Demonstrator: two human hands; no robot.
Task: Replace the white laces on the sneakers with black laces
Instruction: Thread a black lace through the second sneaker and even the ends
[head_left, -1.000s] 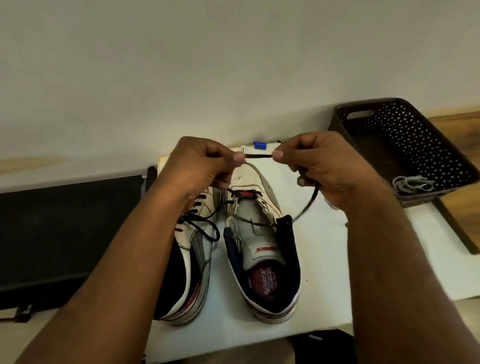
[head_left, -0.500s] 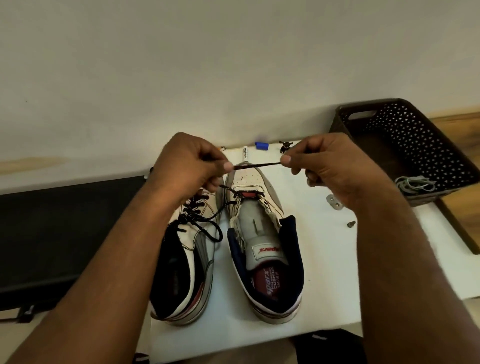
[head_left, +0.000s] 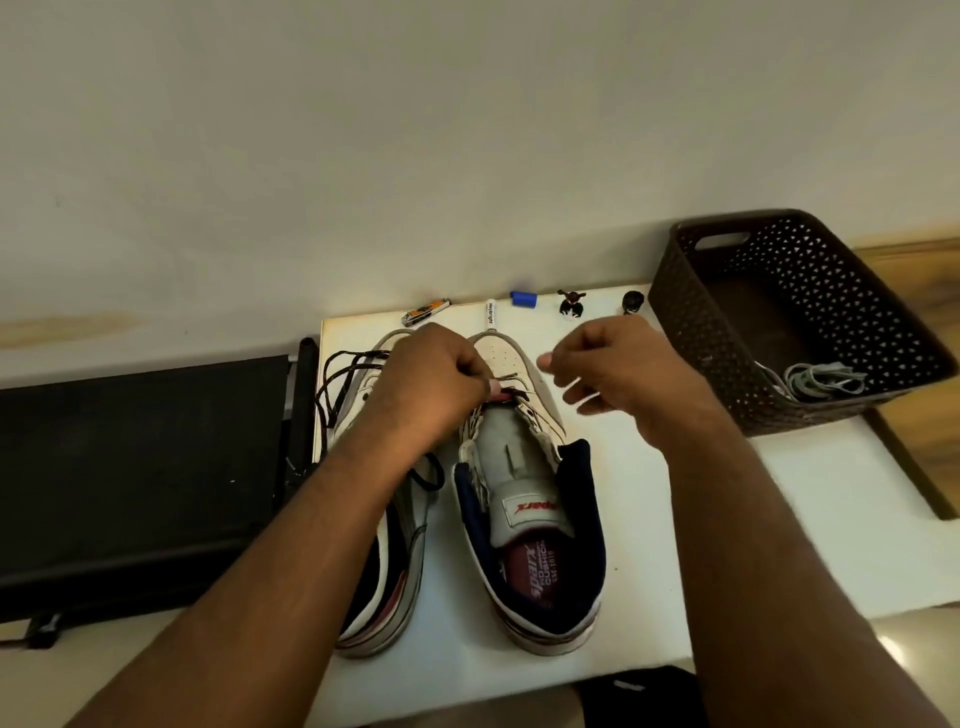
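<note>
Two white sneakers stand side by side on the white table (head_left: 727, 545), toes pointing away from me. The left sneaker (head_left: 395, 561) lies partly under my left forearm. The right sneaker (head_left: 530, 519) has its grey tongue showing and a black lace (head_left: 519, 397) crossing only its front eyelets. My left hand (head_left: 436, 384) is curled over those front eyelets and pinches the lace there. My right hand (head_left: 618, 369) hovers beside the toe with loose fingers and holds nothing. Slack black lace (head_left: 332, 395) loops off the table's left edge. The white laces (head_left: 821, 379) lie in the basket.
A dark perforated basket (head_left: 727, 332) stands at the table's right rear. Small items line the far edge: a nail clipper (head_left: 425, 312), a white tube (head_left: 491, 314), a blue cap (head_left: 522, 299) and two small dark objects. A black padded surface (head_left: 135, 478) lies to the left.
Both hands held the lace taut above the shoe. My right hand has let go, and my left hand has dropped to the front eyelets. The view has tilted, showing more table.
</note>
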